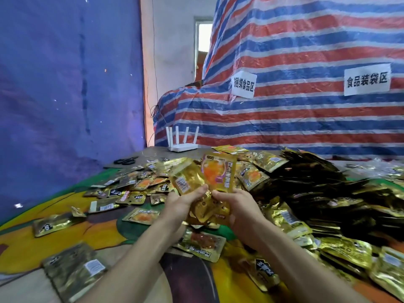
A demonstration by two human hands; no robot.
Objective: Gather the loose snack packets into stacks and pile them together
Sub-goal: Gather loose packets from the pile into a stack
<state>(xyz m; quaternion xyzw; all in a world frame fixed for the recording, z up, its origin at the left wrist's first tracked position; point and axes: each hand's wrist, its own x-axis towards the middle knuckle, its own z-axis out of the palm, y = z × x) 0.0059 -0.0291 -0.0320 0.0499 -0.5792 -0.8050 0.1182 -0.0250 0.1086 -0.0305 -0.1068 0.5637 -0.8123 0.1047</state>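
most of the job looks undone: you have one small bundle of packets gathered, held up over the middle of the mat. many loose packets lie scattered to the left and near you, and a big heap sits to the right. your left hand and right hand are raised side by side, fingers curled round the bundle's lower end, thumbs pressed on the side facing you.
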